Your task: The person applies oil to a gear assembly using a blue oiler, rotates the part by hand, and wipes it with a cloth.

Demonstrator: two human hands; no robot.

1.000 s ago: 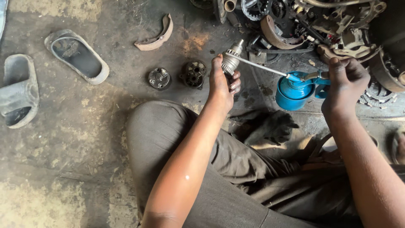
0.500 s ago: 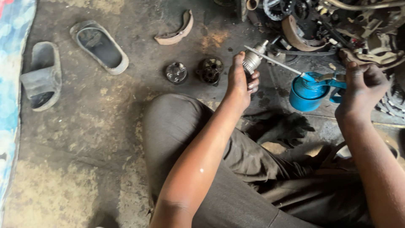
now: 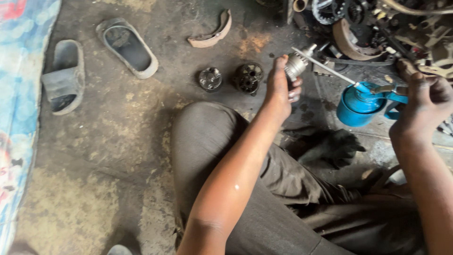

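Note:
My left hand (image 3: 281, 85) grips a small grey metal part (image 3: 297, 65) and holds it up above the oily floor. My right hand (image 3: 424, 106) is closed on the handle of a blue oil can (image 3: 359, 105). The can's long thin spout (image 3: 325, 68) reaches left and its tip meets the top of the metal part. Two dark round mechanical parts (image 3: 210, 78) (image 3: 248, 77) lie on the floor just left of my left hand. My knee in grey trousers (image 3: 207, 137) sits below both.
A pile of greasy engine and brake parts (image 3: 377, 23) fills the top right. A curved brake shoe (image 3: 212, 33) lies at top centre. Two worn slippers (image 3: 127, 47) (image 3: 63, 75) rest at left beside a blue patterned cloth (image 3: 19, 94). A dark rag (image 3: 325, 144) lies by my leg.
The view has shifted left, so everything sits further right in frame and the blue cloth has come into sight. Both hands keep their hold, the spout still at the metal part.

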